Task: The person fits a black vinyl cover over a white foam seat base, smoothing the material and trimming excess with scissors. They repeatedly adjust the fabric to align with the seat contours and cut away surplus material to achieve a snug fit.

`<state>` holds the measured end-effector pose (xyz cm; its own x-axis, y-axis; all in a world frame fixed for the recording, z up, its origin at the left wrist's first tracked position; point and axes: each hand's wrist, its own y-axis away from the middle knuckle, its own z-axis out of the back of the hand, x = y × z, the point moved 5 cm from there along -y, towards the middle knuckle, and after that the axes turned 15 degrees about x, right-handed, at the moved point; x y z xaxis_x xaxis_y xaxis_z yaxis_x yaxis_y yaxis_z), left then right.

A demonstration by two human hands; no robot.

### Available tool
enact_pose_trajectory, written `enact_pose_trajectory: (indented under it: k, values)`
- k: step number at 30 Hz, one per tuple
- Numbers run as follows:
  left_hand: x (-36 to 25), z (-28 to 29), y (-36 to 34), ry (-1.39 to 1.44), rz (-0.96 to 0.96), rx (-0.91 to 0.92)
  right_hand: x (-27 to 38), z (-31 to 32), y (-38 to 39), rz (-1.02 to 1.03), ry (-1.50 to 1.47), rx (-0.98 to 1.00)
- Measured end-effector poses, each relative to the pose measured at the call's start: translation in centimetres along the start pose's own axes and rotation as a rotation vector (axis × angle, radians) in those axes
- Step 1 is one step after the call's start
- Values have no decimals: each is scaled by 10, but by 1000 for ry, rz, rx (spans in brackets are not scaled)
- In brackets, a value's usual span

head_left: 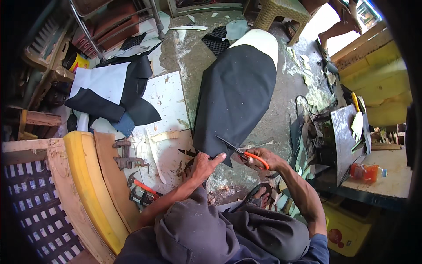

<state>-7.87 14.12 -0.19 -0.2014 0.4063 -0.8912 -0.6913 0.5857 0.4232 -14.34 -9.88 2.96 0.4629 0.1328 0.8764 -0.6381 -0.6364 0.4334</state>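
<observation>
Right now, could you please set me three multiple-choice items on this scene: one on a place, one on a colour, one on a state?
1. Where does the left hand rest?
A. on the near edge of the black sheet
B. on the yellow foam edge
C. on the plastic bottle

2. What colour are the handles of the scissors?
A. blue
B. orange
C. white

3. How do the scissor blades stand?
A. shut and laid on the floor
B. hung on the wall
C. open at the sheet's near edge, held in the right hand

Answers: 1 A, its fingers press on the sheet's near edge. 2 B, orange loops show round the fingers. 3 C, the two blades spread apart by the sheet.
</observation>
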Motion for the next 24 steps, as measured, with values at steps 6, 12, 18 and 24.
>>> enact_pose_trajectory:
  k: [6, 12, 18, 24]
  values:
    - [-21, -1, 2, 49, 26, 78, 28, 12, -7, -168, 91, 80]
    - [-21, 2, 4, 68, 34, 87, 36, 16, -15, -182, 126, 106]
    - [-26, 5, 5, 83, -63, 43, 37, 17, -31, -142, 125, 112]
    - [-14, 9, 6, 328, 184, 256, 52, 34, -23, -263, 275, 112]
